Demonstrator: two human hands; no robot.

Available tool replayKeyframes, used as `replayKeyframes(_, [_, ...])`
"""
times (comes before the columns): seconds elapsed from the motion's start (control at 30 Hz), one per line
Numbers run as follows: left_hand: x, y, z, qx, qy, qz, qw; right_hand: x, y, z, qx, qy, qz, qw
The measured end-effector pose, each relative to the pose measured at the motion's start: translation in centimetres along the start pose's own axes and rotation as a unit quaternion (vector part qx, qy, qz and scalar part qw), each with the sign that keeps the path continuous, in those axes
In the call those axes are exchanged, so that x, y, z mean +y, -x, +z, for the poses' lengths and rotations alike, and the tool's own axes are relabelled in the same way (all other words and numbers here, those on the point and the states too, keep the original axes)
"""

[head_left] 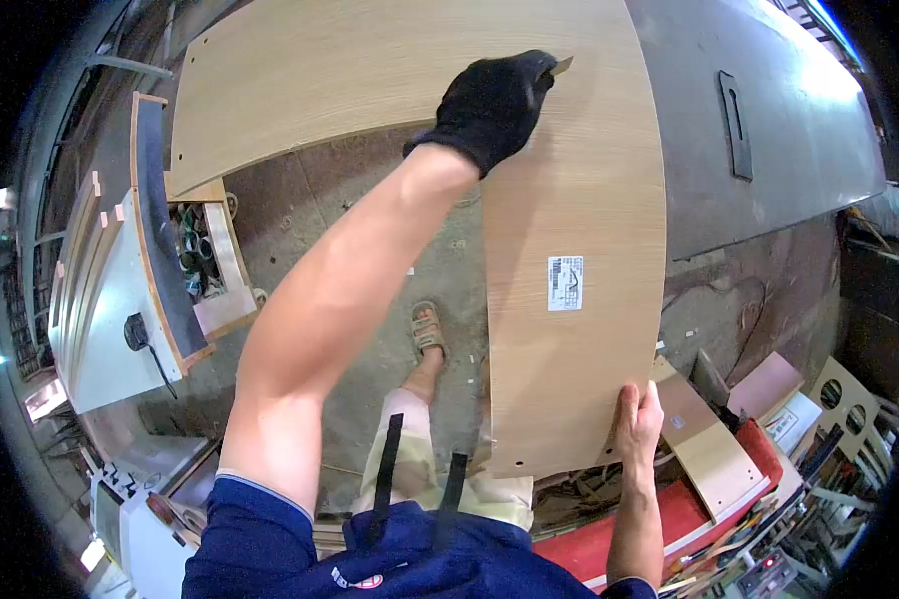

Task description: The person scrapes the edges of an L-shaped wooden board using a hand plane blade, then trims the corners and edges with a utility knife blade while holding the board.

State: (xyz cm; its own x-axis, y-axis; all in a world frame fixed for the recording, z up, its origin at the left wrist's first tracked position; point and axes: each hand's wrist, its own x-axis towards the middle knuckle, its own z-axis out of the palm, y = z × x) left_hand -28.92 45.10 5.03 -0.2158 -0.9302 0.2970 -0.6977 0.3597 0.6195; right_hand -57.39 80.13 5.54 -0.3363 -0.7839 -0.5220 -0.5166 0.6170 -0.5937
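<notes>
A pale wood-grain panel [574, 369] stretches away from my body, with a printed label [565, 283] on its face and small holes near its near end. My left hand [494, 108], in a black glove, is closed over the panel's far part. A small flat piece [563, 66], perhaps a blade or scraper, sticks out from its fingers; most of it is hidden. My bare right hand [639, 421] grips the panel's right edge near the closest corner, thumb on top and other fingers along the side. The wood surface continues to the left at the top; I cannot tell whether it is one piece.
Right of the panel lies a grey sheet-topped table [779, 130] with a slotted dark metal bar [736, 125]. A red surface [609, 534] with boards and tools is at lower right. On the left, a curved-edged panel [160, 240] stands beside an open box [215, 250].
</notes>
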Motion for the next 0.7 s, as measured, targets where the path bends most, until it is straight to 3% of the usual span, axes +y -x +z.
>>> replayKeyframes(0.1, [-0.4, 4.6, -2.3, 0.073, 0.054, 0.090, 0.992, 0.6, -1.8, -0.8, 0.084, 0.025, -0.088, 0.992])
replayKeyframes(0.27, [-1.0, 13.5, -4.8, 0.023, 0.040, 0.034, 0.998, -1.1, -5.9, -4.5, 0.054, 0.021, -0.041, 0.997])
replayKeyframes(0.43, [-0.3, 15.5, -4.1, 0.018, 0.035, 0.056, 0.998, -0.2, -7.0, -3.7, 0.013, -0.051, -0.042, 0.998])
replayKeyframes(0.47, [0.1, 15.8, -4.1, 0.010, 0.034, 0.051, 0.998, 0.5, -6.8, -3.8, -0.013, -0.008, -0.018, 1.000])
replayKeyframes(0.5, [0.2, 15.6, -3.8, 0.007, 0.030, 0.052, 0.998, 0.2, -5.7, -2.7, -0.009, -0.007, -0.063, 0.998])
replayKeyframes(0.7, [0.4, 17.7, -0.8, 0.052, -0.029, 0.132, 0.989, 0.2, -4.8, -1.6, 0.008, -0.019, -0.023, 1.000])
